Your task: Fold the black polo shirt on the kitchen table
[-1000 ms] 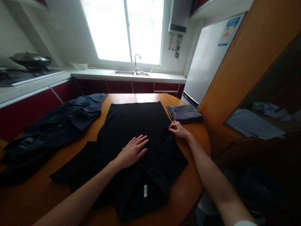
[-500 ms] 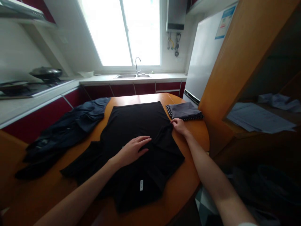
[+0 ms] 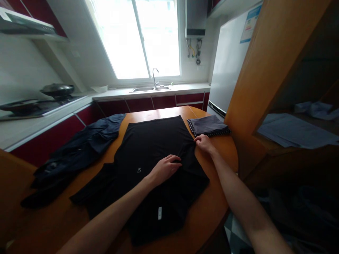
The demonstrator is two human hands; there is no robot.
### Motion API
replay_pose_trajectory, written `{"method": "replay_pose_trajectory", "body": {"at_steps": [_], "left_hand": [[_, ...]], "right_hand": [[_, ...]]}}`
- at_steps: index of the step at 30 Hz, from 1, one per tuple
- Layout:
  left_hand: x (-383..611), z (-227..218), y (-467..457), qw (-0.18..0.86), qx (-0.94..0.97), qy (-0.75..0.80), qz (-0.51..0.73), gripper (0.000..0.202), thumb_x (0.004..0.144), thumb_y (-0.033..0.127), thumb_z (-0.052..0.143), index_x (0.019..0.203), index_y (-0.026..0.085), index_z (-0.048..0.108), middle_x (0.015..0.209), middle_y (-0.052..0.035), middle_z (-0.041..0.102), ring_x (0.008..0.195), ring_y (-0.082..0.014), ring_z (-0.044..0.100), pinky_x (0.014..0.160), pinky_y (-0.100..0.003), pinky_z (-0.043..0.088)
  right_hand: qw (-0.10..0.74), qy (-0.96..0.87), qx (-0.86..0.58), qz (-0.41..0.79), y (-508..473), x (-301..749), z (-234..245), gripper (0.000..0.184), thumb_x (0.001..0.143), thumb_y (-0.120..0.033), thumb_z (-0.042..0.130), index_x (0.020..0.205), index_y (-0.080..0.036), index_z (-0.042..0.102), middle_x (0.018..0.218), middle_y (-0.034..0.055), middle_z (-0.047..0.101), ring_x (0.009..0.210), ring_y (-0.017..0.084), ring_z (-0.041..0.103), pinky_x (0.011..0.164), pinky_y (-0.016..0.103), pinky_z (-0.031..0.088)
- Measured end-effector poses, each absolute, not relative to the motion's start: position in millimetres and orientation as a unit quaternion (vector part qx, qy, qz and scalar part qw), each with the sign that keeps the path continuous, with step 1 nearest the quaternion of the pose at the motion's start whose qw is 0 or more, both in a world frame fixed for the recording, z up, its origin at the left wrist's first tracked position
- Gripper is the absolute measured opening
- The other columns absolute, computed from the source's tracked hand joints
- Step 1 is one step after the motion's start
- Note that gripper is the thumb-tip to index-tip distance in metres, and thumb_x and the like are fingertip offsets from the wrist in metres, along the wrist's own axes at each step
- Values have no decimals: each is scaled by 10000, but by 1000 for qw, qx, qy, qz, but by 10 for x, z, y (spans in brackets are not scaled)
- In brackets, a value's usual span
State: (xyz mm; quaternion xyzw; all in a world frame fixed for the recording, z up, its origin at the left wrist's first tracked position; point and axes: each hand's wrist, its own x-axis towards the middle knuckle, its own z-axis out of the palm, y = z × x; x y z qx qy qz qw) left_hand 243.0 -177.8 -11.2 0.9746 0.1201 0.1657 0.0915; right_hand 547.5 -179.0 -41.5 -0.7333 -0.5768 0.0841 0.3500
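A black T-shirt (image 3: 148, 148) lies spread on the round wooden table (image 3: 212, 208), hem toward the window and a white label near the neck close to me. My left hand (image 3: 166, 168) rests on its middle, fingers curled into the fabric beside the folded-in right sleeve. At the shirt's right edge my right hand (image 3: 203, 143) pinches the cloth.
A folded grey cloth (image 3: 208, 126) lies at the table's far right, just beyond my right hand. Dark blue clothes (image 3: 79, 148) are heaped on the left side. Behind are the counter with a sink (image 3: 150, 89), a wok (image 3: 57, 90) and a white fridge (image 3: 227, 67).
My left hand has slid to the right across the shirt and its flat fingers have curled into the fabric. My right hand has stayed at the shirt's right edge.
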Motion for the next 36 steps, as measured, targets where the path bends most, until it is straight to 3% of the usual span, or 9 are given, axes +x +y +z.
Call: {"method": "replay_pose_trajectory", "body": {"at_steps": [4, 10, 15, 18, 21, 24, 31, 33, 36], "left_hand": [[2429, -155, -1782, 120, 964, 135, 194, 299, 995, 216, 487, 1100, 292, 756, 1262, -45, 637, 1149, -200, 597, 980, -360, 548], [2460, -145, -1788, 120, 938, 171, 278, 330, 990, 161, 461, 1085, 292, 749, 1260, -48, 614, 1175, -201, 573, 993, -368, 540], [2452, -169, -1810, 88, 951, 203, 216, 286, 899, 99, 513, 1009, 246, 733, 1269, -56, 625, 1231, -247, 546, 1057, -450, 490], [2452, -68, -1886, 95, 958, 186, 194, 334, 861, 94, 521, 1099, 236, 709, 1336, -60, 616, 1296, -254, 523, 1145, -481, 400], [2501, 102, -2048, 142, 972, 107, 156, 404, 943, 207, 518, 1333, 248, 613, 1453, -59, 562, 1381, -235, 477, 1205, -440, 331], [2615, 175, -2289, 193, 977, 40, 79, 547, 1007, 438, 486, 1503, 210, 454, 1579, -103, 411, 1476, -268, 355, 1223, -458, 296], [2757, -52, -2680, 222, 973, -69, 10, 884, 954, 648, 471, 1606, 113, 206, 1647, -176, 172, 1528, -328, 185, 1254, -527, 153], [2745, 9, -2648, 234, 968, -85, -4, 864, 953, 631, 493, 1608, 139, 217, 1648, -158, 187, 1523, -323, 208, 1253, -516, 172], [2780, 180, -2479, 263, 959, -107, -12, 673, 998, 531, 484, 1575, 217, 335, 1606, -89, 353, 1482, -244, 343, 1239, -406, 267]], "right_hand": [[334, -600, -722, 85, -1791, 5422, -424, 150, 851, -288, 681, 872, -204, 803, 935, 71, 752, 871, 191, 671, 831, 254, 481], [303, -601, -736, 77, -1785, 5448, -468, 122, 874, -220, 666, 840, -188, 778, 902, 82, 734, 861, 194, 643, 824, 277, 463], [293, -596, -745, 66, -1781, 5454, -485, 136, 887, -223, 650, 846, -182, 773, 926, 95, 729, 909, 210, 638, 868, 292, 447], [296, -595, -745, 63, -1780, 5447, -491, 141, 890, -228, 645, 853, -185, 774, 933, 93, 735, 914, 209, 641, 873, 293, 447], [302, -598, -740, 66, -1772, 5447, -495, 137, 886, -227, 648, 849, -188, 774, 910, 82, 744, 883, 199, 653, 847, 280, 454], [307, -599, -736, 69, -1764, 5451, -501, 128, 878, -220, 656, 838, -192, 774, 893, 75, 750, 870, 192, 661, 833, 269, 457], [317, -592, -737, 71, -1759, 5454, -510, 115, 868, -212, 665, 836, -203, 775, 892, 70, 751, 851, 187, 666, 801, 263, 468], [322, -590, -736, 74, -1751, 5449, -512, 107, 861, -205, 672, 829, -209, 774, 885, 61, 752, 844, 183, 669, 795, 258, 469], [329, -584, -738, 75, -1739, 5429, -511, 99, 852, -200, 682, 811, -210, 771, 868, 58, 754, 830, 180, 670, 788, 256, 469]]}}
